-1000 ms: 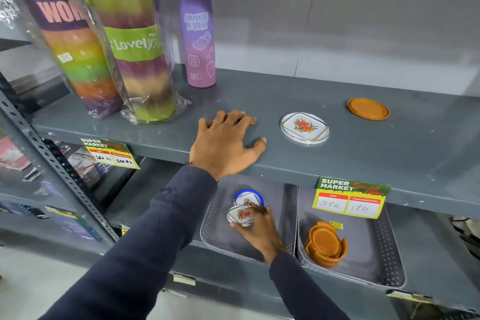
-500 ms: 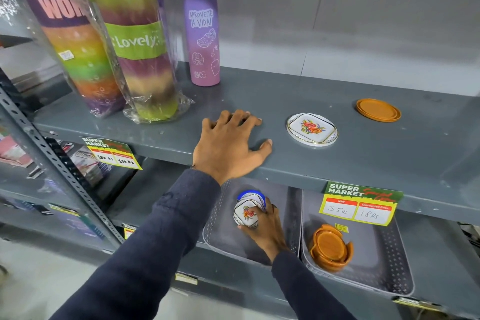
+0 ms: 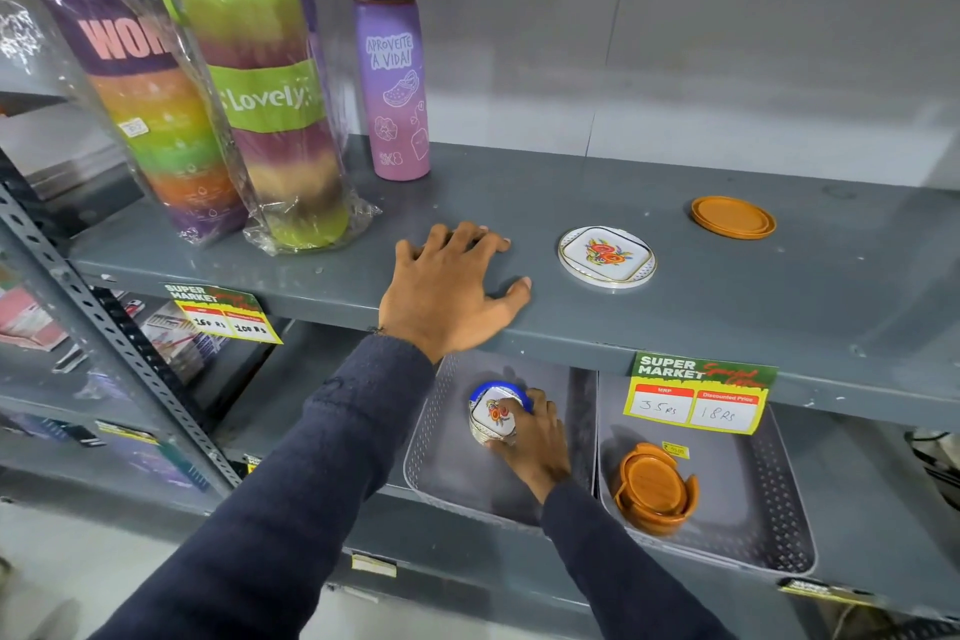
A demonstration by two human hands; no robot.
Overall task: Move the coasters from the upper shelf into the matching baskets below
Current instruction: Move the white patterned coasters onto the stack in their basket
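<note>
Below, the right hand (image 3: 535, 442) reached into the left basket (image 3: 441, 463) on the lower shelf (image 3: 857, 478), its fingers curled around a white floral coaster (image 3: 493, 418) held tilted on edge against a blue-rimmed holder (image 3: 480, 390) near the basket's back wall. Whether the coaster touched the basket floor could not be told. The left hand (image 3: 447, 291) lay flat and spread on the upper shelf (image 3: 779, 307), close to its front edge, gripping nothing. Just beside that hand's thumb side, a second white floral coaster (image 3: 607, 259) lay flat near the front edge. Farther toward the shelf's right end and nearer its back, an orange round coaster (image 3: 732, 217) lay flat, well apart from both hands. In the right basket (image 3: 763, 509), a stack of orange coasters (image 3: 655, 486) sat tilted in an orange holder toward the basket's left wall. At the upper shelf's left end stood two plastic-wrapped multicoloured bottles (image 3: 249, 83) and a purple water bottle (image 3: 392, 68). A yellow price tag (image 3: 698, 400) hung from the upper shelf's front edge above the right basket.
</note>
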